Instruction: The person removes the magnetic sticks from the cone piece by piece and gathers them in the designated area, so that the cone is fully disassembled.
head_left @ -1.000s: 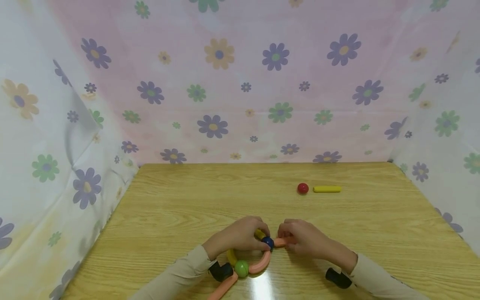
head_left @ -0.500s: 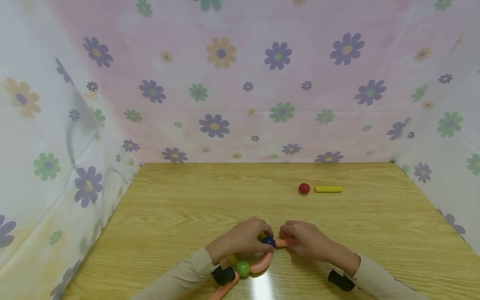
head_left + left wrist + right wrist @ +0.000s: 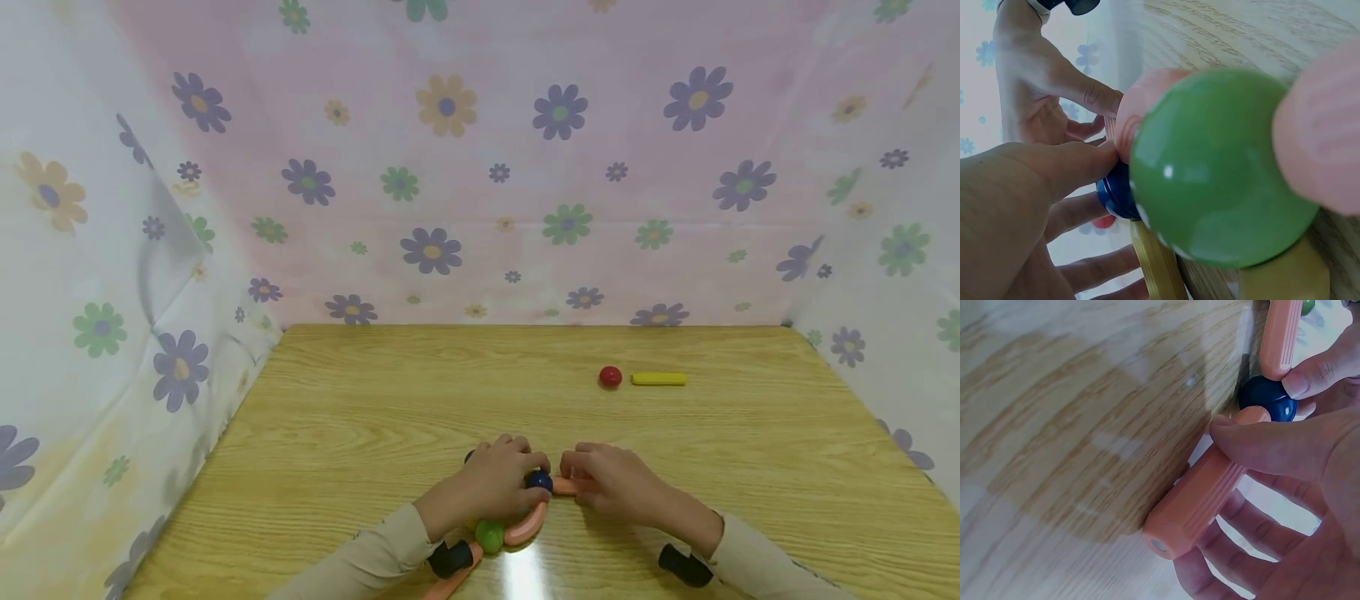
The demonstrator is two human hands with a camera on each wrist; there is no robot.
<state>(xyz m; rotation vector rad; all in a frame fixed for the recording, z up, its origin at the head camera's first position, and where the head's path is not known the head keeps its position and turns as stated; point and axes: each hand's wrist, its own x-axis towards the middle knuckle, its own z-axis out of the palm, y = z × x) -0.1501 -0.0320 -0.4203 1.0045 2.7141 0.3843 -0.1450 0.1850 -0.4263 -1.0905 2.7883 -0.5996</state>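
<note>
My left hand pinches a dark blue ball between thumb and fingers. My right hand grips a straight salmon-pink stick, ribbed and with a metal spot in its end; its other end meets the blue ball. A curved pink stick runs from the blue ball down to a green ball. Also at the green ball are another pink stick and a yellow piece. A yellow ribbed stick reaches the blue ball under my left fingers. Much of this frame lies hidden beneath the left hand.
Farther back on the wooden table lie a red ball and a yellow stick. Part of a second dark ball peeks out behind my left hand. Flower-printed cloth encloses the table's back and sides.
My left hand has flattened over the joined pieces, covering the yellow stick that showed beyond it, and a second dark ball now shows behind it. The right hand keeps its grip, almost still.
</note>
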